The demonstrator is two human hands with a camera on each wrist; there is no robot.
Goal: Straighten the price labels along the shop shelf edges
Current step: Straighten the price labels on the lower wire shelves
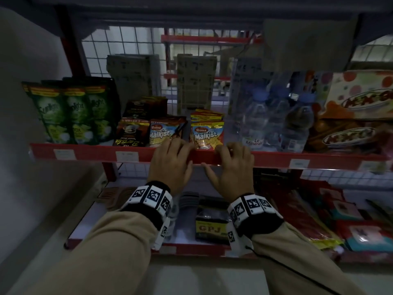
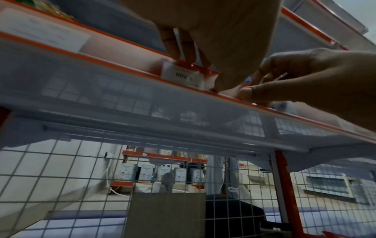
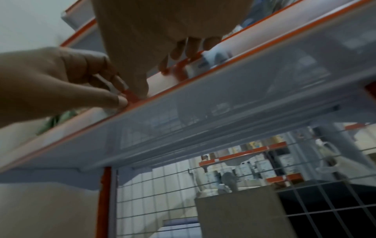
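Note:
The red shelf edge (image 1: pixel 276 159) runs across the head view with white price labels (image 1: pixel 127 156) along its strip. Both hands grip the strip at its middle, below the Malkist packs. My left hand (image 1: pixel 180 154) curls its fingers over the top and sets its thumb beneath. In the left wrist view it pinches a white price label (image 2: pixel 183 74) that reads 1 600 upside down. My right hand (image 1: pixel 225 156) grips the strip just to the right, fingers (image 3: pixel 189 49) over the top and thumb under. In the head view the hands hide this label.
Sunlight pouches (image 1: pixel 70 116), coffee sachets, Malkist packs (image 1: pixel 207 135), water bottles (image 1: pixel 276 124) and noodle boxes stand on the shelf. A lower shelf (image 1: pixel 191 249) holds a GPJ box and packets. A wire mesh back (image 2: pixel 81 177) closes the rack. More labels (image 1: pixel 299 163) sit to the right.

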